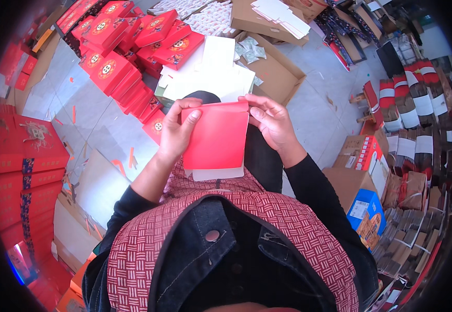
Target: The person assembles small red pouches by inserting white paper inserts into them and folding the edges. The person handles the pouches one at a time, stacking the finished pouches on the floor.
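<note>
The person's hands are standing apart at the two upper sides of one smooth red rectangular sheet [214,140], which they are holding up between them, in front of the chest and above the lap. The left hand [178,127] is clamping the upper left part of this sheet: its thumb is lying flat on the red face, while the other fingers are bending around the edge to the back side. The right hand [270,122] is keeping its fingers partly bent, and its index finger and thumb are touching near the upper right corner; whether they are pinching it firmly, I cannot tell. The sheet is looking plain and slightly shiny, and along its upper edge a narrow red strip is showing, as from a fold. A pale whitish sheet [218,173] is sticking out under its lower edge. Just beyond the hands, a pile of white rectangular sheets [226,78] is lying, and beside it, on the right, an open brown cardboard box [283,73] is standing. To the left of the white pile, many red boxes with round gold emblems [113,78] are lying in leaning stacks. The person is wearing a red apron with a white woven-like pattern [135,244] over dark clothes.
</note>
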{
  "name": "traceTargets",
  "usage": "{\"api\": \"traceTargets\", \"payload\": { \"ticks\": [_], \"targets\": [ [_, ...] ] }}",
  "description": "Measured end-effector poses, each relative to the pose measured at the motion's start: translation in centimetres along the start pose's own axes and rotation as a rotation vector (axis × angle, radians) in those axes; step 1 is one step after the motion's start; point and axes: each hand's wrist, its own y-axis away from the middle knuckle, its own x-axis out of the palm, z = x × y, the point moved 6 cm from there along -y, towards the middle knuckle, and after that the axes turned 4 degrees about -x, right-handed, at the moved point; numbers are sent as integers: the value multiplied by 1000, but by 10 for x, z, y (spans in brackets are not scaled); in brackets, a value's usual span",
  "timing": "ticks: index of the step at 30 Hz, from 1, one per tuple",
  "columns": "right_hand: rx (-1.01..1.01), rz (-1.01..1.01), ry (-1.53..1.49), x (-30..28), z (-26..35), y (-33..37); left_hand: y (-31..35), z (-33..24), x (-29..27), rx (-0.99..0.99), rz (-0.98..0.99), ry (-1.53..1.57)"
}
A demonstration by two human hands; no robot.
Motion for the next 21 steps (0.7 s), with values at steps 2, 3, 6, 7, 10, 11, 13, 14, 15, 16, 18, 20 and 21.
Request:
{"api": "traceTargets", "payload": {
  "ticks": [2,3,6,7,10,11,13,14,15,16,18,20,21],
  "targets": [
    [28,45,-26,3,-1,-1,1,1,0,-20,6,40],
    [25,43,0,2,-2,-1,1,2,-1,-32,7,55],
    [10,57,69,3,-4,-2,4,3,-3,-65,21,81],
    [1,74,85,3,-4,-5,4,3,-3,-50,28,67],
    [47,126,92,10,5,-9,5,3,-5,-20,48,37],
    [74,144,88,13,7,-9,6,2,-4,-20,56,36],
    [75,117,155,11,7,-10,6,0,-2,-11,76,30],
    [75,104,188,10,7,-10,6,0,-2,-4,87,24],
    [79,88,197,10,6,-11,5,0,-2,3,96,18],
    [84,71,207,10,5,-11,5,0,-2,8,98,21],
    [60,70,271,8,4,-12,5,2,-2,13,103,30],
    [3,100,380,5,3,-13,6,0,2,27,124,35],
    [-5,124,414,6,1,-13,7,-1,3,33,135,35]
  ]
}}
